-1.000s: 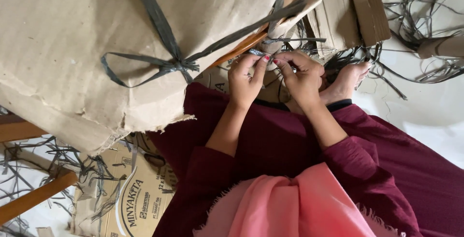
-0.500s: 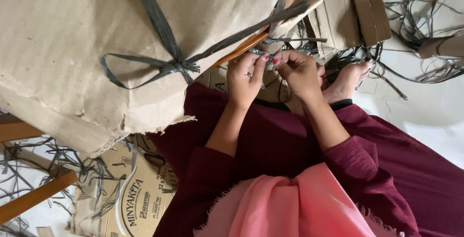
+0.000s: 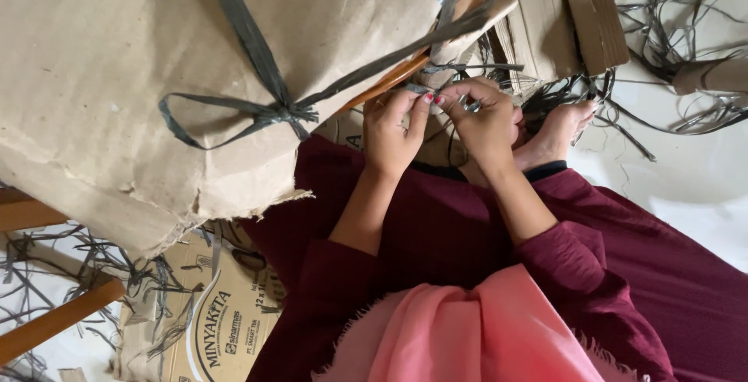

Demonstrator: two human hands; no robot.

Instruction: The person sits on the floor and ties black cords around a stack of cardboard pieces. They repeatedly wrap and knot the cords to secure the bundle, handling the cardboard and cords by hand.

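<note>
two hands, left hand (image 3: 392,129) and right hand (image 3: 485,121), pinch closed on one grey strap (image 3: 425,90) beside one tied cardboard bundle (image 3: 156,62).

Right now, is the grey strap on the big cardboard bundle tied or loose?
Tied: the grey strap crosses the cardboard bundle and meets in a knot with loops.

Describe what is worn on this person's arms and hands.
Both arms wear dark maroon sleeves, pushed up so the forearms are bare. The left hand and right hand are ungloved, with red-painted nails. No rings or watch are visible. A pink fringed cloth hangs below.
</note>
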